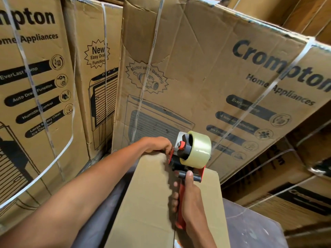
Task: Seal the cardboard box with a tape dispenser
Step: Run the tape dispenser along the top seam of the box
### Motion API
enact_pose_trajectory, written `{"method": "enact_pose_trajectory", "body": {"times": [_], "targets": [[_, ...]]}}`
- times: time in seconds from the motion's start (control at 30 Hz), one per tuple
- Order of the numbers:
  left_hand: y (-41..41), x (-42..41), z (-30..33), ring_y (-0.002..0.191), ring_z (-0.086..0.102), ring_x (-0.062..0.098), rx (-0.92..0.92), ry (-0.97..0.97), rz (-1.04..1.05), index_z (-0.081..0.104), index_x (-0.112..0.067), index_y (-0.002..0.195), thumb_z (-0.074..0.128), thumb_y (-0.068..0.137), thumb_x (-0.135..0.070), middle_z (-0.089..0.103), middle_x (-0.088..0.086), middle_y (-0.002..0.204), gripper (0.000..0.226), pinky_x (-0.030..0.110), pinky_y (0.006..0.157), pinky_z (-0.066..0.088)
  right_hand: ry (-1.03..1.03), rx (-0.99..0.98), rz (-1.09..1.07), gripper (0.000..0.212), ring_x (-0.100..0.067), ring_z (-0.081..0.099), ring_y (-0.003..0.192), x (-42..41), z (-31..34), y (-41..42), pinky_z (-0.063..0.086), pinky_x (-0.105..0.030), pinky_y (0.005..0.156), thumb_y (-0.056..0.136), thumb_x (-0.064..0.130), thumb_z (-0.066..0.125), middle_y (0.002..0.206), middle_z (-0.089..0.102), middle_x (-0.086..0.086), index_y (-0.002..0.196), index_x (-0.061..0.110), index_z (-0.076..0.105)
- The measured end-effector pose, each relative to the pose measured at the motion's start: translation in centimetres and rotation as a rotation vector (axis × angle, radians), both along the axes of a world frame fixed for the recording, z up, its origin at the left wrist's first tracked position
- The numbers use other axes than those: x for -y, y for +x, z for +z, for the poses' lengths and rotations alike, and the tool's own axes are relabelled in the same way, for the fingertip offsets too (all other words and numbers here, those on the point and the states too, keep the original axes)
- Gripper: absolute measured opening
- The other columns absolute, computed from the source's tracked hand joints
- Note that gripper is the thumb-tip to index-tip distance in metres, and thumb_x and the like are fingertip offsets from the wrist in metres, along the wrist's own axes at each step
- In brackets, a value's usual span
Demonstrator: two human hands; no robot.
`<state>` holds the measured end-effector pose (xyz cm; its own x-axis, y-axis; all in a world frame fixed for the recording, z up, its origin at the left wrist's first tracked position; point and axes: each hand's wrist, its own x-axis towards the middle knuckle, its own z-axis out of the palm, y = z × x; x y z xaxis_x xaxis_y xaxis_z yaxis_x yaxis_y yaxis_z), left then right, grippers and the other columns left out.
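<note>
A dark, paint-flecked table [250,228] carries the plain cardboard box [152,203].

Both hands hold the tape dispenser [189,154] at the cardboard box's [148,199] far edge.

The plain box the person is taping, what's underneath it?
The plain box sits on a dark purplish surface, which shows on both sides of it. What lies directly beneath the box is covered. On top, the right hand grips the tape dispenser.
</note>
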<state>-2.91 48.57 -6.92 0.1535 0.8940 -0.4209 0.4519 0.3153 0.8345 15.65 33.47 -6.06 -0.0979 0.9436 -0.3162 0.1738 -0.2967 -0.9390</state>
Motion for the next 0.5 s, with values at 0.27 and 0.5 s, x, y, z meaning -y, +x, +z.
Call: {"method": "enact_pose_trajectory", "body": {"times": [0.27, 0.5], "targets": [[0.2, 0.5, 0.4, 0.076, 0.058, 0.028, -0.069, 0.023, -0.078, 0.07, -0.004, 0.083, 0.057, 0.073, -0.027, 0.07, 0.024, 0.09, 0.028, 0.041, 0.074, 0.046, -0.034, -0.075, -0.048, 0.073, -0.017, 0.039, 0.043, 1.7, 0.0, 0.0, 0.031, -0.027, 0.048, 0.099, 0.073, 0.033, 0.052, 0.045, -0.001, 0.046, 0.025, 0.05], [1.2, 1.8, 1.7, 0.078, 0.056, 0.021, -0.245, 0.148, -0.148, 0.063, -0.013, 0.069, 0.069, 0.084, -0.018, 0.067, 0.01, 0.083, 0.017, 0.034, 0.072, 0.043, -0.066, -0.109, -0.058, 0.066, -0.017, 0.037, 0.045, 3.6, 0.3, 0.3, 0.031, -0.025, 0.048, 0.097, 0.074, 0.036, 0.05, 0.041, 0.001, 0.053, 0.026, 0.048]]}}
